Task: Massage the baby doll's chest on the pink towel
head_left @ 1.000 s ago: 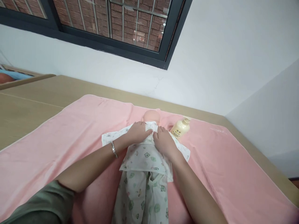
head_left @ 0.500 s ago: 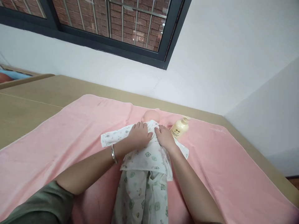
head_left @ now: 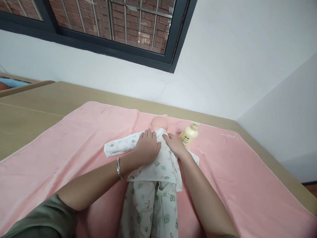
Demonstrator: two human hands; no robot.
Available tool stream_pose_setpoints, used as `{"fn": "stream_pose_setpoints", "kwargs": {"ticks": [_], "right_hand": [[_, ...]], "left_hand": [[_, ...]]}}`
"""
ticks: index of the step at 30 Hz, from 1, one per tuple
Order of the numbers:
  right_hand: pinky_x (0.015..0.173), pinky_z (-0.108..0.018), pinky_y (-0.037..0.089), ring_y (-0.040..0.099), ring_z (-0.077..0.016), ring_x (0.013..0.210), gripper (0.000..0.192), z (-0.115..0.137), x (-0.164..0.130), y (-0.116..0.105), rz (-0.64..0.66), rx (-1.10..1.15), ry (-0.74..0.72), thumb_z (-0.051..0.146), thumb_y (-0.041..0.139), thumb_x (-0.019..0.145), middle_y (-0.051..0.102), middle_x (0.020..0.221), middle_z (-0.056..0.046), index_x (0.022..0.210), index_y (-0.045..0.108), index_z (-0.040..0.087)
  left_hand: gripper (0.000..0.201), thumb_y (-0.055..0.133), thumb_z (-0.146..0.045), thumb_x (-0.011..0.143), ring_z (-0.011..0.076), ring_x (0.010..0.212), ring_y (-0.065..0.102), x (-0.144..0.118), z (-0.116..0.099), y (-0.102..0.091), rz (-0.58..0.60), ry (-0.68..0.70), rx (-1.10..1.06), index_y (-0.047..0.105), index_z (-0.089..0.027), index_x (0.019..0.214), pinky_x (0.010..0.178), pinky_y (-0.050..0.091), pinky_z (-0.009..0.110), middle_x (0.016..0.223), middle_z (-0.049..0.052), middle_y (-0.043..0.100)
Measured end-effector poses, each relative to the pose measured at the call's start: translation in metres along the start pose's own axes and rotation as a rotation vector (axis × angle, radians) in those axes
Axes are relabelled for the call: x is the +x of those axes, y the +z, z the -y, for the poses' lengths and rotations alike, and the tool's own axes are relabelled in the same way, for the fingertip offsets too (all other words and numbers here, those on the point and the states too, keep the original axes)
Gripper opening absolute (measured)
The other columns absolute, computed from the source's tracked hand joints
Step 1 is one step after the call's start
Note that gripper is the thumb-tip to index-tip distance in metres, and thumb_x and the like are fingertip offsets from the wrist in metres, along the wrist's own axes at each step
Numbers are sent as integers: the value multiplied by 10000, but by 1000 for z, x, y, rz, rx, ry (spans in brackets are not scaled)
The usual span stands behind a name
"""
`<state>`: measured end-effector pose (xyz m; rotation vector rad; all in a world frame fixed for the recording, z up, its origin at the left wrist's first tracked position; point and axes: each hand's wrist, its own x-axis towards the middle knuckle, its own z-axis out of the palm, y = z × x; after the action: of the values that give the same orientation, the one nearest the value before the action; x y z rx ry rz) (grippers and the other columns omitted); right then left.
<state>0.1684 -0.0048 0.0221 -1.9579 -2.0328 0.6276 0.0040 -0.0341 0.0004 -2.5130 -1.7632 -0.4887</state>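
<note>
Lying on its back in the middle of a pink fleece blanket [head_left: 74, 145] is a small baby doll [head_left: 159, 123] dressed in a white cotton top and trousers printed with little green bears [head_left: 158, 168] — head towards the wall. Both hands sit on its chest: left hand [head_left: 146, 148] flat with fingers loose and spread on the cloth, right hand [head_left: 175, 145] beside it, fingers pressing the collar edge, gripping nothing that I can see. Just beside the right hand stands a cream plastic pump bottle [head_left: 188, 135] — all of it on a tan wooden worktop [head_left: 29, 109].
</note>
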Motion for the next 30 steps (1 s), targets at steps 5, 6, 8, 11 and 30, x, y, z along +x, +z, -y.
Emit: {"fn": "stream_pose_setpoints", "kwargs": {"ticks": [5,6,8,11,30], "right_hand": [[1005,-392,423,662,-305,1164,538,2,0,5,-72,-98,-30,487,285,1075,736,1249,-170,1185,689,149],[1021,-394,412,656,-302,1179,520,7,-4,6,-96,-147,-43,451,281,1080,734,1247,-177,1198,682,142],[1055,-402,393,633,-303,1224,481,18,-14,10,-129,-236,-61,376,286,1082,717,1269,-196,1245,660,123],[1127,-426,347,562,-328,1336,482,34,-30,15,-151,-319,-74,300,298,1071,640,1387,-252,1362,586,47],[1272,-454,217,342,-296,1542,548,30,-25,23,-335,-80,-175,304,378,1026,435,1632,-174,1514,492,81]], "left_hand": [[471,377,-346,1015,382,1256,580,7,8,-2,55,4,-45,577,-16,1287,1084,405,494,1313,282,638],[457,377,-360,1017,371,1221,602,11,12,-4,87,-8,-81,598,-32,1247,1057,427,478,1272,268,659],[446,371,-393,1019,346,1177,633,19,18,-8,140,-50,-150,623,-65,1186,1014,457,443,1210,235,691],[432,367,-396,1008,325,1139,659,25,22,-11,175,-78,-189,642,-90,1140,984,477,423,1162,203,718],[474,402,-476,976,306,1100,710,35,37,-16,206,-77,-341,680,-146,1171,928,532,381,1189,161,755]]}}
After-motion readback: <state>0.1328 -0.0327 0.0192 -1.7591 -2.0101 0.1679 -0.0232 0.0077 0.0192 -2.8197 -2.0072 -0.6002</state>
